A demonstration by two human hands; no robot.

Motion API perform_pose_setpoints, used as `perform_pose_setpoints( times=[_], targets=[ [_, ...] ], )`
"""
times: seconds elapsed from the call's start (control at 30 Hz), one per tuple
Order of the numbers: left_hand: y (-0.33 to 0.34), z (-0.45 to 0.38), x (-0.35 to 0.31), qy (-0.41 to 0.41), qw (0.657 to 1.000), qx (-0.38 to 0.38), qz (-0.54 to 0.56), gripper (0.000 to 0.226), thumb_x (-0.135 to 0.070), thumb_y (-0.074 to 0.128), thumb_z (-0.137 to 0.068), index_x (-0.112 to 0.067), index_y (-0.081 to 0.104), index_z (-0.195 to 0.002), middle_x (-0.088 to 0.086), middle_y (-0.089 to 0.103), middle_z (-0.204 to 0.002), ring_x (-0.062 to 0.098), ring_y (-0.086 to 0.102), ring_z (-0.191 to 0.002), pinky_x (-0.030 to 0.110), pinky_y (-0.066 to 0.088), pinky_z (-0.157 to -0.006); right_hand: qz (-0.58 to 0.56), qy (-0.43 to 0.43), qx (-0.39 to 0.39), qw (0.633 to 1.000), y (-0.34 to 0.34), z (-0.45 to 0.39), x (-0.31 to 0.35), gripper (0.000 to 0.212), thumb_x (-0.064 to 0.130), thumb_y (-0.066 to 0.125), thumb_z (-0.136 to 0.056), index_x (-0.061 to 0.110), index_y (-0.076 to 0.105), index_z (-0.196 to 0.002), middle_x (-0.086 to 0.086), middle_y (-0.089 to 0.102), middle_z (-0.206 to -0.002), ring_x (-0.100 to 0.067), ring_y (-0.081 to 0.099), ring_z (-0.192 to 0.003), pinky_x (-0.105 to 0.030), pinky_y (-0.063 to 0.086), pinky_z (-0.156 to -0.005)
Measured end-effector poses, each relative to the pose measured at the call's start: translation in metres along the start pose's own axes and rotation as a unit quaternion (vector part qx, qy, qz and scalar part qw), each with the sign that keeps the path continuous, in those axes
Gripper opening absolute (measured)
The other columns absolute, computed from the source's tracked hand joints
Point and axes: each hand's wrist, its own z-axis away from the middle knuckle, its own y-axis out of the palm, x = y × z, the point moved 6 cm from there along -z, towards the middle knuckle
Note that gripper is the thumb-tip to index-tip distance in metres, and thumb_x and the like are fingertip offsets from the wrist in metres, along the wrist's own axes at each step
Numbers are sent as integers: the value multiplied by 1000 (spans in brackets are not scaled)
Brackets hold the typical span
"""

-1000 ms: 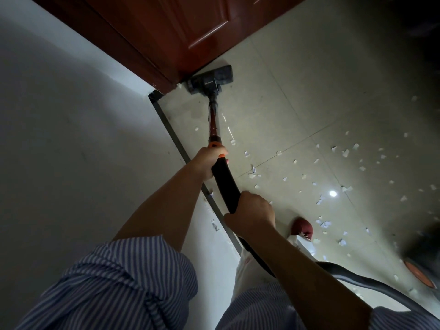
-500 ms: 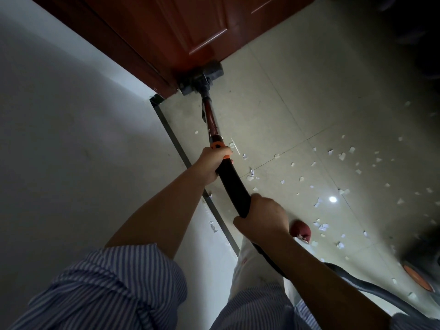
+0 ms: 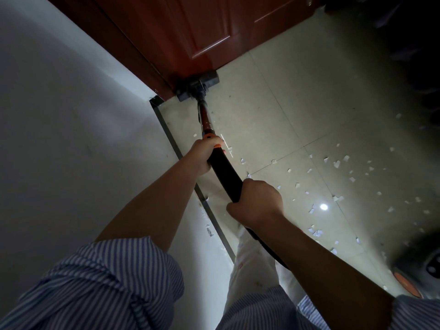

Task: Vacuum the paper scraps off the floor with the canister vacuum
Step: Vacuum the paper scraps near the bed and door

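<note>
Head view: the left hand (image 3: 204,155) and right hand (image 3: 258,202) both clench the wand (image 3: 223,171). The nozzle (image 3: 196,85) sits on the floor (image 3: 273,110), against the door (image 3: 190,32) beside the wall (image 3: 71,115). Scraps (image 3: 337,164) lie scattered to the right, apart from the nozzle. The canister (image 3: 423,270) is at lower right. No writing is legible.

red-brown door (image 3: 181,32); grey wall (image 3: 59,115); dark baseboard strip (image 3: 170,139)
</note>
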Motion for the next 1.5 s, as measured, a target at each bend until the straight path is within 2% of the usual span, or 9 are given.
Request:
perform_pose_setpoints(
  times=[0.33,0.47,0.67,0.77,0.87,1.03,1.13,1.33,1.5],
  targets=[
    [-4,9,9,-23,999,20,24,7,-11,57,-90,-6,52,-90,7,54,-80,17,56,-73,35,45,-99,38,-18,9,999,-16,14,10,28,28,58,-81,12,56,-104,-4,61,-98,-23,60,-94,-24,37,-68],
    [4,26,16,-18,999,17,41,11,-8,55,-91,-6,51,-80,8,53,-76,16,55,-70,30,48,-88,49,-28,2,998,-24,34,3,27,35,58,-81,13,55,-98,3,44,-76,-19,49,-76,-23,35,-65],
    [20,51,29,-7,998,32,53,12,-6,51,-91,-8,49,-79,6,49,-74,14,54,-65,19,50,-53,50,-38,-5,998,-36,64,-14,21,30,63,-78,17,49,-87,7,39,-66,-15,47,-71,-19,30,-49],
    [19,55,37,3,999,17,35,6,-8,53,-90,-7,51,-85,5,50,-76,14,55,-69,22,47,-63,55,-40,0,998,-31,70,-18,24,30,62,-78,13,54,-92,4,44,-69,-19,50,-72,-18,29,-48],
    [13,51,40,11,1000,3,29,6,-9,57,-89,-6,53,-92,7,52,-79,15,55,-71,24,46,-68,56,-45,0,997,-20,69,-21,33,32,61,-80,9,57,-103,-6,62,-94,-24,61,-88,-24,41,-65],
    [-3,31,38,25,999,-32,10,39,-9,60,-87,0,47,-123,7,53,-84,17,56,-73,32,51,-79,38,-31,5,999,7,47,-21,33,33,56,-84,8,52,-106,-8,63,-102,-28,60,-97,-26,36,-69],
    [-11,15,39,12,999,-42,4,32,-10,58,-89,-4,46,-119,6,54,-84,16,57,-73,31,50,-80,33,-26,22,999,24,25,-17,33,29,57,-82,7,51,-107,-9,63,-103,-28,60,-97,-26,37,-71],
    [-27,-18,39,5,999,-47,-17,9,-12,56,-92,-6,51,-88,7,55,-82,16,56,-73,26,49,-74,33,-15,51,998,45,-13,-6,35,26,59,-81,6,50,-108,-10,61,-105,-28,59,-100,-31,45,-81],
    [-26,-28,39,-2,999,-34,-2,14,-9,54,-92,-4,48,-104,7,54,-81,17,55,-72,26,48,-73,41,-10,53,998,47,-21,-8,34,27,59,-81,8,50,-108,-8,61,-107,-27,58,-103,-27,40,-77]
  ],
)
